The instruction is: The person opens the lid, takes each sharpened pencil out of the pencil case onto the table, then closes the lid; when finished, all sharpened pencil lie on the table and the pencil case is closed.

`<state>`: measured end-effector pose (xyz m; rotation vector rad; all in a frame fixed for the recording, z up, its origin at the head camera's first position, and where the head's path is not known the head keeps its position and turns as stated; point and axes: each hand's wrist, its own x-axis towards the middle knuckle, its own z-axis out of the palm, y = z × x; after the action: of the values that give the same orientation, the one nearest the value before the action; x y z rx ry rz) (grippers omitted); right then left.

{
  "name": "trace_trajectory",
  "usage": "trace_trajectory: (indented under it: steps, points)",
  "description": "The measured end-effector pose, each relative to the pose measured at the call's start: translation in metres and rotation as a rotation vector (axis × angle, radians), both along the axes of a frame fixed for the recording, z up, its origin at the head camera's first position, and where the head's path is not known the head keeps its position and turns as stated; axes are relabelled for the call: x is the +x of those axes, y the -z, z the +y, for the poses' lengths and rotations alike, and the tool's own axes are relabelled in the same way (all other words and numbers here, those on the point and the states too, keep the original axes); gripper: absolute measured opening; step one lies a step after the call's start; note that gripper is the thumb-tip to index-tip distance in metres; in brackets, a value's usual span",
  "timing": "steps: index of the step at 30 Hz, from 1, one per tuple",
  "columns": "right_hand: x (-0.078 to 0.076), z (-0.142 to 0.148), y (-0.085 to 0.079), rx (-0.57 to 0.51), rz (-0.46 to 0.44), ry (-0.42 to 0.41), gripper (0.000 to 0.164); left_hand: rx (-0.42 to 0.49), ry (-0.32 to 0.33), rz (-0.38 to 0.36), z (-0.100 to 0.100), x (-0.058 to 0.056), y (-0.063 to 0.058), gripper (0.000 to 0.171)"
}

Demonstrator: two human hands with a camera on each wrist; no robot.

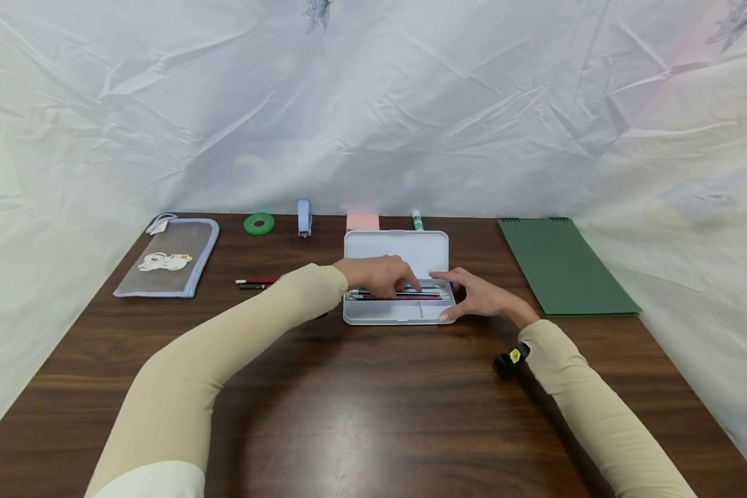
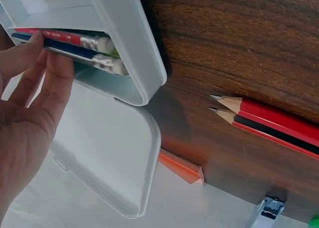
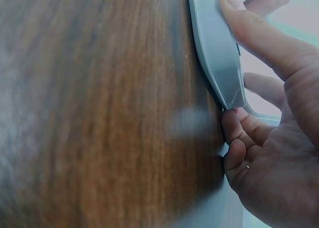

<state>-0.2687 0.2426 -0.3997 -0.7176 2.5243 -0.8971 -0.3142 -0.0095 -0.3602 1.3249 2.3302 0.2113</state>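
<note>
A white pencil case (image 1: pixel 380 313) lies with its lid raised at the back of the table, several pencils in its long compartment. My left hand (image 1: pixel 382 275) reaches into it. In the left wrist view, thumb and fingertips pinch a dark blue pencil (image 2: pixel 79 50) beside a red pencil (image 2: pixel 67 37); both have white erasers. The right hand (image 1: pixel 482 296) grips the case's right end, thumb at the front corner and fingers around the far side. Left of the case, two red-and-black pencils (image 2: pixel 279 123) lie on the table, partly hidden by the left arm in the head view.
Along the back edge are green tape (image 1: pixel 259 223), a light blue stapler (image 1: pixel 304 218), pink paper (image 1: pixel 362 221) and a green-and-white tube (image 1: pixel 418 221). A mesh zip pouch (image 1: pixel 168 259) lies left, a green spiral pad (image 1: pixel 566 270) right. White sheeting (image 1: pixel 373 104) hangs behind.
</note>
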Motion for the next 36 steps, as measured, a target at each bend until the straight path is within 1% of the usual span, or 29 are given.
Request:
trace_trajectory:
  steps: [4,8,13,17,23,27,31,36]
  points:
    - [0.000,0.000,-0.001,-0.002,-0.003,0.000,0.088,0.031,-0.006,-0.010,-0.003,0.000,-0.002,0.056]
    - [0.001,-0.001,0.000,-0.005,-0.016,0.010,0.088,0.062,-0.005,0.008,-0.008,0.001,-0.006,0.056]
    - [0.002,0.000,0.000,-0.001,-0.014,0.013,0.089,0.074,-0.009,0.035,-0.024,0.004,-0.015,0.055]
    - [0.003,0.000,-0.001,0.000,-0.005,0.013,0.090,0.065,-0.034,0.059,-0.049,0.007,-0.019,0.053]
    - [0.002,0.001,0.000,0.009,0.004,0.015,0.091,0.056,-0.096,0.083,-0.097,0.011,-0.017,0.053]
    - [0.002,0.001,0.000,0.005,-0.003,0.017,0.091,0.071,-0.146,0.091,-0.127,0.015,-0.016,0.057]
    - [0.003,0.000,0.000,0.003,-0.004,0.019,0.090,0.078,-0.173,0.121,-0.154,0.019,-0.011,0.055]
    - [0.002,0.000,-0.001,0.002,-0.002,0.021,0.090,0.031,-0.220,0.147,-0.179,0.024,0.000,0.051]
